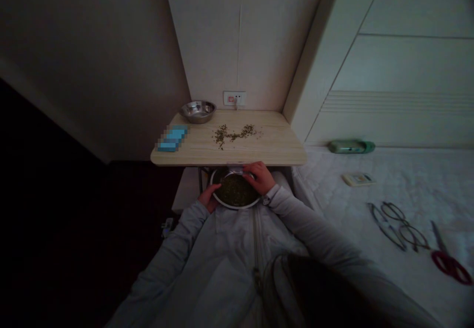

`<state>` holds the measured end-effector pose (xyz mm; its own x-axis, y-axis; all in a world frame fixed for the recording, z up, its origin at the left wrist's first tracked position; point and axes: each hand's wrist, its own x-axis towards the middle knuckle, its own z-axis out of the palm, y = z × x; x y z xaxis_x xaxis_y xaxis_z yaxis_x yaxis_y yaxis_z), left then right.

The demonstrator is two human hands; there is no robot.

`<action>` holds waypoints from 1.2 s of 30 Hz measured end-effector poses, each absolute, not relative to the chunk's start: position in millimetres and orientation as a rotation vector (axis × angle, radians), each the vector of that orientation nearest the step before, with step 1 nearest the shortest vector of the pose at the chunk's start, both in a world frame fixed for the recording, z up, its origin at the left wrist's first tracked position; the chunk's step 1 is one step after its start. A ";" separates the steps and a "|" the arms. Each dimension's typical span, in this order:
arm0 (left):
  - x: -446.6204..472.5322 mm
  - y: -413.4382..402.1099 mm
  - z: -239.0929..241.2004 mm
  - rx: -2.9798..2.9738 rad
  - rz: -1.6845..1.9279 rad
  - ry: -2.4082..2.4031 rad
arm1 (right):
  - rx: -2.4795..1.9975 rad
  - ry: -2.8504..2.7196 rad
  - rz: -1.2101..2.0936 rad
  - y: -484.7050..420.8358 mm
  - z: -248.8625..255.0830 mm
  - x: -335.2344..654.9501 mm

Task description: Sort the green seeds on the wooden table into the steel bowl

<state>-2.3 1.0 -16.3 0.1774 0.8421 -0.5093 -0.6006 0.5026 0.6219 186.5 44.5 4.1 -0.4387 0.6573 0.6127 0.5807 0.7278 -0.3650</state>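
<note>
A round metal bowl (237, 206) full of small dark green grains (237, 190) sits at my lap, just below the table's front edge. My left hand (209, 198) grips its left rim, thumb over the edge. My right hand (261, 178) is over the bowl's right side, fingers closed on a thin, clear, flat piece (234, 168) at the table edge; its exact kind is not plain. Beyond them, on the pale wooden table (274, 145), lie loose scattered grains (233, 135) in a ragged band.
An empty-looking steel bowl (198, 112) stands at the table's back left, near a blurred blue rectangle (173, 137). A socket (234, 98) is on the wall behind. On the bed at right lie a green bottle (351, 146), a white remote-like device (358, 179), glasses (411, 234) and red-handled scissors (450, 264).
</note>
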 end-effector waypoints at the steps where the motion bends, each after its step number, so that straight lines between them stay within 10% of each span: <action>1: -2.3 0.9 -16.2 0.307 1.041 0.932 | -0.933 -2.160 0.127 44.5 4.0 186.5; 36: -2.1 0.1 -13.9 0.304 1.059 0.935 | -0.925 -2.158 0.132 44.4 3.5 186.9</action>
